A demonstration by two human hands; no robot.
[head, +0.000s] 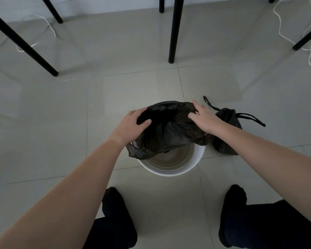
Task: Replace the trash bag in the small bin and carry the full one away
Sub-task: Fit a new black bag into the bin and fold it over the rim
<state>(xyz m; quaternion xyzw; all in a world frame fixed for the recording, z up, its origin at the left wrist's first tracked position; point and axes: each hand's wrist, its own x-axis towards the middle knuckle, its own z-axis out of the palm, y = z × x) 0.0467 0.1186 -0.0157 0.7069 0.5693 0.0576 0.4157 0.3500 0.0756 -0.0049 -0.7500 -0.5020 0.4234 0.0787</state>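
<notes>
Fingers [139, 111], both hands [131, 124] [206, 120], seemingly grip one liner [169, 135]; one bin [171, 173], one full bag [227, 118].

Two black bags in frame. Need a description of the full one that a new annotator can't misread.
Find the white bin in front of the person's feet. The full bag sits on the floor just to its right. Unlike the open bag that the left hand and right hand grip over the bin, it is cinched shut, with drawstring loops sticking out.
</notes>
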